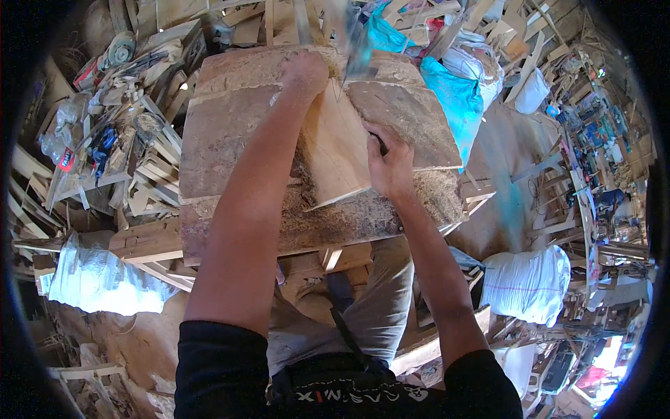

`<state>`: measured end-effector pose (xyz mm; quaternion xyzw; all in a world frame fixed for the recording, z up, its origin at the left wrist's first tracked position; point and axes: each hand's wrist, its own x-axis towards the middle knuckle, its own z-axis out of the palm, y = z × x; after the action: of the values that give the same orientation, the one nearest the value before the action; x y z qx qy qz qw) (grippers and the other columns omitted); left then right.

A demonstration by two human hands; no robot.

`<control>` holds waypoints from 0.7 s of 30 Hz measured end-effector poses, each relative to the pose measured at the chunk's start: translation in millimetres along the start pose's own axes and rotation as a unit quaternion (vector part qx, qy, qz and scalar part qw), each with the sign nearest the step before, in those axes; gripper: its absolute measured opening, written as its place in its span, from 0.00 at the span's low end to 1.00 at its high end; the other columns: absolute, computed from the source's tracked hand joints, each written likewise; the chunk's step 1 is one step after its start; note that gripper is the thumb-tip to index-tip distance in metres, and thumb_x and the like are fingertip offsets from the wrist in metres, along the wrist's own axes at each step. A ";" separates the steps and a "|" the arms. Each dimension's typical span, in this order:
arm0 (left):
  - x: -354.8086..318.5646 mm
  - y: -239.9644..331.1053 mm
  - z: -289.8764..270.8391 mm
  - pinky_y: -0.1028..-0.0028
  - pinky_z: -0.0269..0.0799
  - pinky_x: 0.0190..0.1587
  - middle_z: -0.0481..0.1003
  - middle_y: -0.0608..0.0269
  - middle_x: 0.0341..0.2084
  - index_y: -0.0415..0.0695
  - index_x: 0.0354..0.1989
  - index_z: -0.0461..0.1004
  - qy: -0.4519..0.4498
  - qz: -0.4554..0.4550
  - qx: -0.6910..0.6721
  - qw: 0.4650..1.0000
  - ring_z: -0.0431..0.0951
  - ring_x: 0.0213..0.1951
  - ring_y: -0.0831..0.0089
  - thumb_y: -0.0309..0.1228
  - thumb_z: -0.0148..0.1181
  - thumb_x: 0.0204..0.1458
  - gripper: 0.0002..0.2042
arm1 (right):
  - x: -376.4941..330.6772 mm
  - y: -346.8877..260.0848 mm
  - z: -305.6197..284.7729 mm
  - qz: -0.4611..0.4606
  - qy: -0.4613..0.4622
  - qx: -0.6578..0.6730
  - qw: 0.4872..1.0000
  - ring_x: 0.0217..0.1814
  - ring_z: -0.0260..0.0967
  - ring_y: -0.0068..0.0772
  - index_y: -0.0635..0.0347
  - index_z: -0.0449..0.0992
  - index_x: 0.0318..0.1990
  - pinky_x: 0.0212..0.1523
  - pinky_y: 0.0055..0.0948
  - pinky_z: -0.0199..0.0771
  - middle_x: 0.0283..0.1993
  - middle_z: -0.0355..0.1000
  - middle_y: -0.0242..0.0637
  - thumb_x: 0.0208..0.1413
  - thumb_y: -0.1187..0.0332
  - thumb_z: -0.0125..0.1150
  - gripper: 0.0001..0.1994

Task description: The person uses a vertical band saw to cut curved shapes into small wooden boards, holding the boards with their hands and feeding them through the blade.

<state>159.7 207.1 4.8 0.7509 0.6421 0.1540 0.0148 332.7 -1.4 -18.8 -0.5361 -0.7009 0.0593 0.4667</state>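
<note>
Where the pale wooden board [338,150] lies flat on the worn wooden table [237,133], its long axis runs away from the person, the broader near end toward the body and the narrower far end beside a blurred upright object [357,49]. The board sits between the two arms: the left forearm passes along its left side, and the left hand [305,72] lies beside the far end, the nearer of the two to the upright object. The right hand [391,159] is at the right edge, closer to the near end, with bent fingers and thumb grasping that edge. The left fingers are turned away and partly hidden, so whether they grip or merely press cannot be told. The far tip is hard to make out, probably through blur.
</note>
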 end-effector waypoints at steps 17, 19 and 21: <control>7.3 -1.5 3.8 0.47 0.68 0.63 0.78 0.49 0.57 0.42 0.61 0.76 -0.011 0.001 0.012 1.000 0.78 0.59 0.52 0.35 0.50 0.64 0.19 | 4.0 0.2 1.3 0.021 -0.009 0.023 0.999 0.52 0.79 0.55 0.64 0.81 0.51 0.54 0.43 0.79 0.49 0.80 0.53 0.59 0.78 0.57 0.14; 7.8 -3.6 3.7 0.47 0.67 0.63 0.78 0.49 0.57 0.42 0.60 0.76 0.006 0.006 0.012 1.000 0.78 0.59 0.52 0.34 0.51 0.64 0.19 | 4.9 1.3 2.7 0.013 -0.006 0.019 1.000 0.52 0.79 0.54 0.63 0.81 0.51 0.54 0.43 0.79 0.49 0.80 0.53 0.58 0.79 0.57 0.14; 6.8 -4.7 5.1 0.47 0.67 0.63 0.78 0.49 0.57 0.42 0.60 0.76 0.031 0.021 0.032 0.999 0.78 0.60 0.52 0.34 0.51 0.64 0.19 | 5.2 1.9 5.0 0.001 0.000 -0.005 1.000 0.52 0.80 0.54 0.63 0.81 0.51 0.54 0.43 0.79 0.49 0.80 0.53 0.58 0.78 0.56 0.14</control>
<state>157.3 215.4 0.3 0.7592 0.6309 0.1567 -0.0318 330.4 5.7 -19.5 -0.5394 -0.7002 0.0563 0.4643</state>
